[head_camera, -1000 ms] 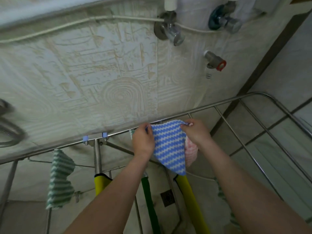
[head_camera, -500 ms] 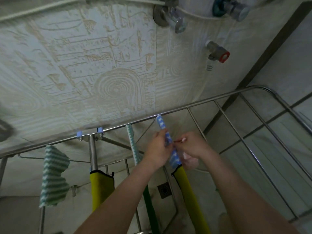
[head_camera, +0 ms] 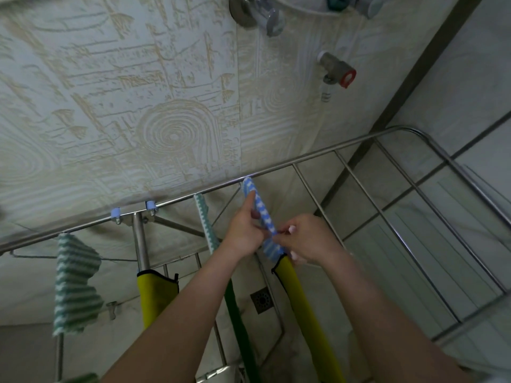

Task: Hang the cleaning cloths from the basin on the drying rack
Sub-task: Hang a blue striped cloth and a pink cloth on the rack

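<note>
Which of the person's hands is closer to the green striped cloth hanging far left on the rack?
Left. The left hand is right of the green striped cloth; the right hand lies farther right, across the blue cloth both hands hold.

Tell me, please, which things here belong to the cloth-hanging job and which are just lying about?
Job: blue striped cloth, pinched by left hand and right hand; drying rack; left green striped cloth and middle green striped cloth, both hung.
Lying about: tap with red handle; floor drain; blue clips.
</note>
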A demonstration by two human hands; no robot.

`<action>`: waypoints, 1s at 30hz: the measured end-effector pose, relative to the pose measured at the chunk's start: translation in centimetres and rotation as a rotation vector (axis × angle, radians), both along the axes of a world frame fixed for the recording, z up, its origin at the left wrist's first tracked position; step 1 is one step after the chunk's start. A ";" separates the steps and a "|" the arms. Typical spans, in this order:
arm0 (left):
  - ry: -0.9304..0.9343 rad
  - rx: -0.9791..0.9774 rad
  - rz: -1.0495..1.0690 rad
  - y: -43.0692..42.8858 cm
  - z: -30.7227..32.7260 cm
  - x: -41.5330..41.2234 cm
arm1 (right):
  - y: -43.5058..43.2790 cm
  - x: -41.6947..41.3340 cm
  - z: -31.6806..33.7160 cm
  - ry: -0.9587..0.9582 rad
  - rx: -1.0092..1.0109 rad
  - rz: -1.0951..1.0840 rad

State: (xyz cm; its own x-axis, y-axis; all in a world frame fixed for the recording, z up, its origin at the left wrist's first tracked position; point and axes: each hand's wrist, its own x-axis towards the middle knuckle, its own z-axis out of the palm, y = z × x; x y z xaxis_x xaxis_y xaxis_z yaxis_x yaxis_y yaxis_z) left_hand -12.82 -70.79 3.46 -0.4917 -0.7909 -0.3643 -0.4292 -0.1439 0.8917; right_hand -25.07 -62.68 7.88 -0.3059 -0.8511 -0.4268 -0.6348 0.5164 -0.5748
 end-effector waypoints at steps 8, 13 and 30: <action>-0.137 -0.045 -0.035 -0.1 0.3 -0.6 | 1.2 1.4 -0.5 0.164 -0.080 -0.024; 0.146 -0.085 0.052 2.4 4.0 1.1 | 2.0 -0.6 2.9 -0.147 -0.164 -0.110; 0.359 0.041 -0.299 6.5 8.5 4.9 | 7.2 0.0 10.1 0.151 -0.639 -0.237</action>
